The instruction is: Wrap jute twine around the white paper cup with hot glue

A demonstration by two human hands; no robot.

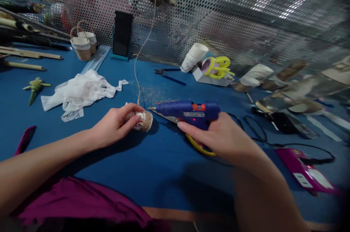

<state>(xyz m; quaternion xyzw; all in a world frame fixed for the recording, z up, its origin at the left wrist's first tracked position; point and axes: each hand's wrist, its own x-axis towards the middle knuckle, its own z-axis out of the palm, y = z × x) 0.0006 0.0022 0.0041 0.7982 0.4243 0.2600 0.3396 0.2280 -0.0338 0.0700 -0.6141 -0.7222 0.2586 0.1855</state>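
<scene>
Head view, mid-frame: left hand (120, 122) pinches paper cup (141, 124), brown twine band (148, 120) at one end, visible white beyond unwrapped, seemingly partway done; right hand (221, 133) grips glue gun (188, 111).

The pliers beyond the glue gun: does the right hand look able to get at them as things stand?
Probably not without letting go first: the right hand is wrapped around the glue gun. Otherwise the way looks free, with speckled blue tabletop between glue gun and pliers.
</scene>
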